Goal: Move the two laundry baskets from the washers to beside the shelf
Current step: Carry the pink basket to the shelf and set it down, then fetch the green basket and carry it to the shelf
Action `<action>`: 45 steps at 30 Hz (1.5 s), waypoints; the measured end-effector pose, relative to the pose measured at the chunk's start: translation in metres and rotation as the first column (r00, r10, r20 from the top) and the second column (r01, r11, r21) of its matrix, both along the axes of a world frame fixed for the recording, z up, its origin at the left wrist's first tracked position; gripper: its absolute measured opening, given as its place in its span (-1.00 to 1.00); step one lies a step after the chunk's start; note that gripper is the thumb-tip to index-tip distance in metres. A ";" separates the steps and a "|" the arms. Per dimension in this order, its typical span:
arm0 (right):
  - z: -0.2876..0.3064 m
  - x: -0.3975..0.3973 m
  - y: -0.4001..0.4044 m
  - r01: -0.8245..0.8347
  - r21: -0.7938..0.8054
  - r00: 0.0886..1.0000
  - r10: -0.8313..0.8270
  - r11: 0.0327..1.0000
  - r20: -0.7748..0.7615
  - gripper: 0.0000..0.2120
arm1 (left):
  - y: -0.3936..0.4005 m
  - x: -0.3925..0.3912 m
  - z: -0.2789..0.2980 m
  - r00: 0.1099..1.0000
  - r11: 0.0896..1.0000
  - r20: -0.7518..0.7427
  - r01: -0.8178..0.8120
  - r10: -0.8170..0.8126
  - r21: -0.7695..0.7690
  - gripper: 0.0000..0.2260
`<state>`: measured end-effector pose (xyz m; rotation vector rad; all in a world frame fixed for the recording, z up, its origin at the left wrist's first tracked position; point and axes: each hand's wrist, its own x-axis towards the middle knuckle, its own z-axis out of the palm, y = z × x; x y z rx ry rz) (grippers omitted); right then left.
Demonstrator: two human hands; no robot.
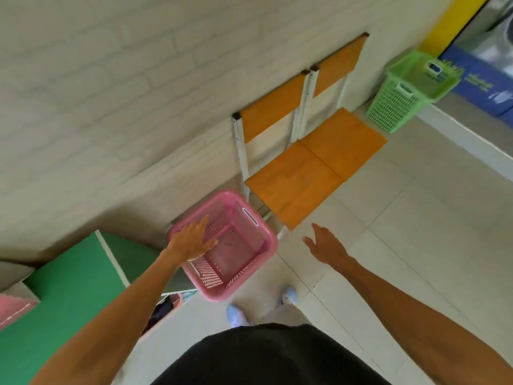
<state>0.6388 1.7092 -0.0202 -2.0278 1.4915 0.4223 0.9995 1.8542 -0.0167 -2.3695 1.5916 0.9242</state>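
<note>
Closest to the camera are the person's dark shorts (266, 357) and two pale shoes (236, 315) on the tiled floor (388, 245), with both bare forearms reaching forward. The left hand (191, 240) lies spread over the near rim of the pink basket (249, 262), fingers loose and flat rather than curled round the edge; whether it actually touches the rim cannot be told. The right hand (324, 244) hangs open in the air just beside the basket, holding nothing. The pink basket sits on the floor against the brick wall (111, 93), between the green shelf (69, 287) on the left and the nearer of two orange chairs (294, 184). It is empty, square-mouthed, with perforated sides and a slot handle in its far wall, and it looks light and rigid. Judging from this, one basket appears already delivered beside the shelf, so about half the job seems done. Further off, past the chairs, the green basket (402, 98) stands on the floor next to what seems to be a washer (494, 51) with a blue panel; it is of the same perforated build and remains to be fetched.
</note>
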 end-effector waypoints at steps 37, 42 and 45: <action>0.075 -0.487 -0.513 0.273 -0.182 0.943 -0.300 0.945 -0.142 -0.22 | -0.715 -0.536 0.069 0.678 0.668 0.211 0.733 -0.704 -0.126 -0.15; 0.077 -0.514 -0.627 0.296 -0.101 0.940 -0.308 0.950 -0.143 -0.23 | -0.839 -0.568 0.069 0.704 0.705 0.183 0.706 -0.686 -0.074 -0.05; 0.078 -0.527 -0.687 0.304 -0.054 0.944 -0.308 0.951 -0.119 -0.24 | -0.903 -0.589 0.072 0.705 0.708 0.150 0.705 -0.693 -0.041 0.09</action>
